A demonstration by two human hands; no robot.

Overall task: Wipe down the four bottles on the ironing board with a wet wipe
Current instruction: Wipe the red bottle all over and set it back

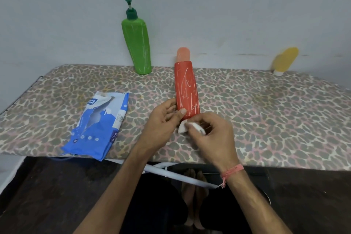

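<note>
An orange-red bottle [187, 89] with a paler cap and white scribble marks stands near the middle of the leopard-print ironing board [266, 112]. My left hand [161, 121] grips its lower part. My right hand [212, 133] pinches a white wet wipe [183, 128] against the bottle's base. A tall green pump bottle [137, 45] with white streaks stands at the back against the wall. A yellow bottle [284, 61], cap down, leans on the wall at the far right. No fourth bottle is in view.
A blue wet-wipe pack [98, 125], torn open, lies on the board's left front, overhanging the edge. The grey wall rises right behind the board. Below the front edge are the board's white legs [178, 175], a dark floor and my feet.
</note>
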